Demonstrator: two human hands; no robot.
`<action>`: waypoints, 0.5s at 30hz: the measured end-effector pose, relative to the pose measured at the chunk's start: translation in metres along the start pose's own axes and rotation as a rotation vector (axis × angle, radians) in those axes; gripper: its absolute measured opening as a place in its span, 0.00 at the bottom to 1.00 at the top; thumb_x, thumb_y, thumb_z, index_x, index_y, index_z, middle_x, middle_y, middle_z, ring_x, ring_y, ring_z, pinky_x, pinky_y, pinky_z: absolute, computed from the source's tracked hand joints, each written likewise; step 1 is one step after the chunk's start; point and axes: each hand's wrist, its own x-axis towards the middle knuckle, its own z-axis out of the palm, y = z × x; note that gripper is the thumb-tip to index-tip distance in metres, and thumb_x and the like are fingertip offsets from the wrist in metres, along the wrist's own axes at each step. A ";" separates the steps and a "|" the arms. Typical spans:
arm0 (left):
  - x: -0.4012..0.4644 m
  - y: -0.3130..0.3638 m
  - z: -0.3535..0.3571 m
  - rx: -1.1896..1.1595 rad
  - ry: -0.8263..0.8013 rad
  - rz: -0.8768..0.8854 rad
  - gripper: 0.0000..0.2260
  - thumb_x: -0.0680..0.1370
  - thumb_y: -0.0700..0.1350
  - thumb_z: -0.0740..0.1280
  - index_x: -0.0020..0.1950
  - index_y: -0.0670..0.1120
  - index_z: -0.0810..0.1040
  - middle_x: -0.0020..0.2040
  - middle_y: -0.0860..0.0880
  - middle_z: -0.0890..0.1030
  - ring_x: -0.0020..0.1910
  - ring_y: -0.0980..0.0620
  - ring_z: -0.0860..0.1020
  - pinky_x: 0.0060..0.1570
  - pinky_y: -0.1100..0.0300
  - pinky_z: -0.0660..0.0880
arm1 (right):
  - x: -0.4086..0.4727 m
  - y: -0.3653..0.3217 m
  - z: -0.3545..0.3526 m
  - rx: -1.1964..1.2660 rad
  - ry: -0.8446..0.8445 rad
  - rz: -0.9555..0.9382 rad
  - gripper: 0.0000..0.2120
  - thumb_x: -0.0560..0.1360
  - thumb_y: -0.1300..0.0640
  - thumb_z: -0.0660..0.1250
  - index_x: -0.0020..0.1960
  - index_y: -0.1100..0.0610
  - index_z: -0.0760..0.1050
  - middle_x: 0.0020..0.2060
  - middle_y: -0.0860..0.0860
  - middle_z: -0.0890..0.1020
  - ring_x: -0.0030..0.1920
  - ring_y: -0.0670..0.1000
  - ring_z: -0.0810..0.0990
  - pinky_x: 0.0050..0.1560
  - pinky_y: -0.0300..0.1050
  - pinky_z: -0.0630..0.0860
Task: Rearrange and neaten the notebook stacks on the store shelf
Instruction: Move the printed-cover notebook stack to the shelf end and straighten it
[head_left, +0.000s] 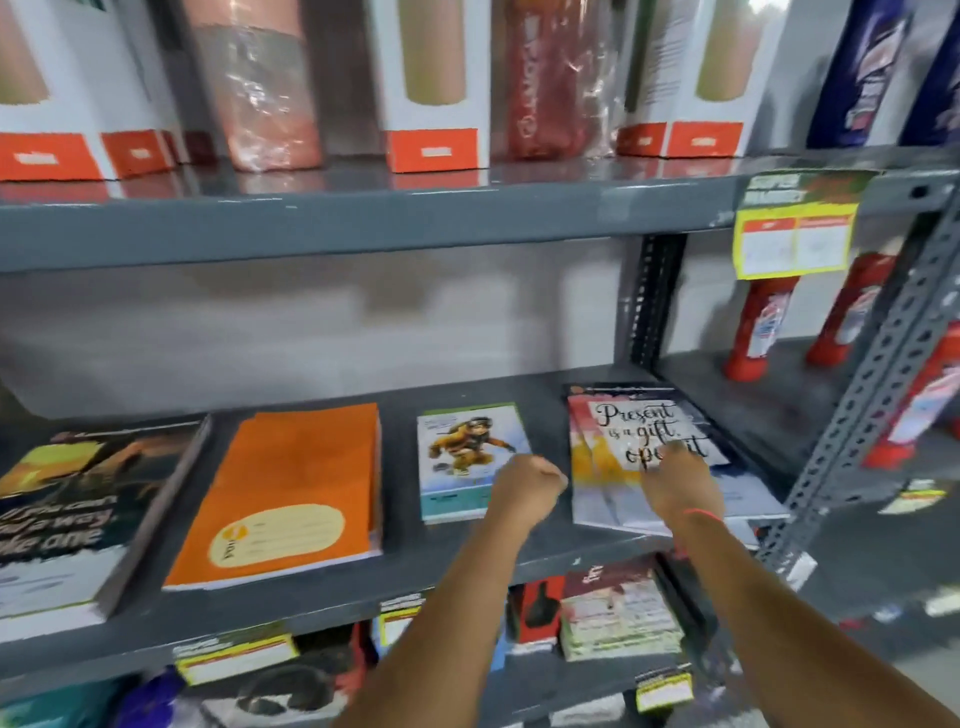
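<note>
Nearest me, my two bare forearms reach up from the bottom edge toward the grey shelf (322, 592). My left hand (530, 480) is curled into a loose fist with nothing in its grip, sitting over the lower right corner of the small stack with the orange figure (462, 457) on its cover. My right hand (680, 483), a red thread at the wrist, lies palm down on the "Present is a gift" stack (649, 447); motion blur hides the fingers, so I cannot tell whether that grip is pressing flat or pinching a cover. That stack is fanned, its top books skewed and its near edge at the shelf lip. Left of my left hand lies the orange notebook stack (285, 488), fairly squared, and further left the dark-covered stack (88, 514) with white lettering, running out of view. Just below my wrists, price tags (234, 657) hang on the shelf edge, with more books on the level underneath. Right of my right hand, past the perforated upright (878, 395), stand red bottles (763, 322). Above and beyond both hands, the upper shelf carries white and orange boxes (431, 88) and wrapped rolls (260, 83).
</note>
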 end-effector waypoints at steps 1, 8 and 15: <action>0.004 0.005 0.017 -0.042 -0.031 -0.035 0.10 0.75 0.38 0.63 0.49 0.35 0.82 0.54 0.37 0.82 0.50 0.45 0.79 0.50 0.55 0.75 | 0.012 0.018 -0.002 -0.043 -0.028 0.027 0.19 0.72 0.64 0.57 0.63 0.63 0.68 0.62 0.64 0.74 0.61 0.63 0.74 0.59 0.53 0.71; 0.028 0.027 0.094 -0.047 -0.077 -0.220 0.05 0.76 0.42 0.64 0.42 0.41 0.73 0.40 0.44 0.76 0.42 0.45 0.76 0.42 0.53 0.70 | 0.070 0.101 -0.011 -0.123 -0.109 0.182 0.22 0.73 0.57 0.57 0.66 0.62 0.67 0.64 0.63 0.73 0.63 0.62 0.73 0.64 0.53 0.69; 0.035 0.037 0.098 -0.179 0.039 -0.401 0.20 0.76 0.36 0.61 0.68 0.36 0.66 0.64 0.38 0.74 0.61 0.41 0.75 0.61 0.51 0.73 | 0.090 0.104 -0.013 -0.155 -0.114 0.168 0.19 0.73 0.61 0.57 0.62 0.66 0.71 0.63 0.64 0.74 0.61 0.62 0.73 0.60 0.51 0.70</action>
